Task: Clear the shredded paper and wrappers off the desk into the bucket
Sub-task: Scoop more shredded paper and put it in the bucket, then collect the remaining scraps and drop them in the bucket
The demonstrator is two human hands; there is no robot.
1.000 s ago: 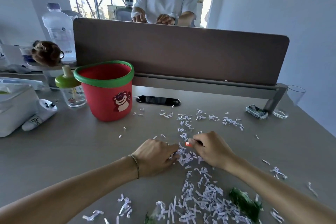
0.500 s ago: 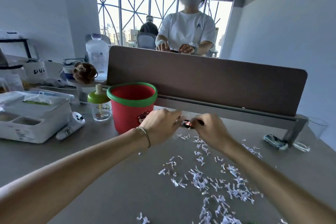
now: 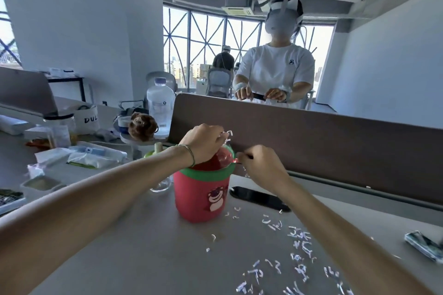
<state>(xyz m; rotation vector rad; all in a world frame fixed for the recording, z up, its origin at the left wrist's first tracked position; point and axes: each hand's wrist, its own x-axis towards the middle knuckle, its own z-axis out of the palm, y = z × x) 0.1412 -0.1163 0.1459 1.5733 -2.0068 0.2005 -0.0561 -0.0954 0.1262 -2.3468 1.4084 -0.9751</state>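
A red bucket (image 3: 200, 195) with a green rim and a bear picture stands on the grey desk (image 3: 148, 254). My left hand (image 3: 203, 142) hovers over the bucket's mouth and pinches a few white paper shreds (image 3: 226, 135) at its fingertips. My right hand (image 3: 262, 166) is just right of the rim, fingers curled round a small red wrapper piece (image 3: 236, 161). More shredded paper (image 3: 299, 251) lies scattered on the desk to the right and front of the bucket.
A brown divider panel (image 3: 323, 151) runs behind the bucket, with a person in white beyond it. A black cable slot (image 3: 259, 197) lies right of the bucket. A wrapper packet (image 3: 425, 245) sits at far right. Bottles, boxes and tissue packs crowd the left side.
Both hands rose from the shred pile on the desk and moved up and left to the bucket's mouth, carrying shreds and the red piece. The view tilted upward.
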